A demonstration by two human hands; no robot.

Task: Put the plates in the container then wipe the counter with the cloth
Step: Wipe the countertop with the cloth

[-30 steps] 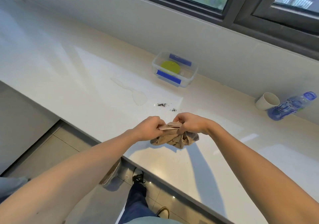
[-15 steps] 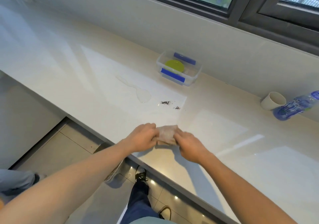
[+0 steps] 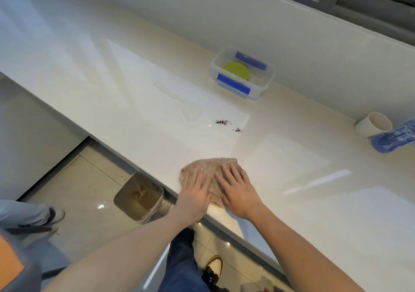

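Note:
A tan cloth (image 3: 211, 165) lies spread flat on the white counter (image 3: 292, 179) near its front edge. My left hand (image 3: 196, 190) and my right hand (image 3: 238, 190) press side by side on the cloth, palms down, fingers stretched out. A clear container (image 3: 258, 89) with blue clips stands at the back by the wall, and a green plate (image 3: 235, 70) lies inside it. Dark crumbs (image 3: 222, 122) and a water spill (image 3: 190, 112) sit on the counter between the cloth and the container.
A white cup (image 3: 372, 124) and a blue-labelled bottle (image 3: 390, 139) lie at the right by the wall. A metal bin (image 3: 139, 196) stands on the floor below the counter edge. Another person's leg and shoe (image 3: 54, 215) show at the left.
The cloth was bunched between both hands above the counter; it now lies spread flat with both palms pressed on it.

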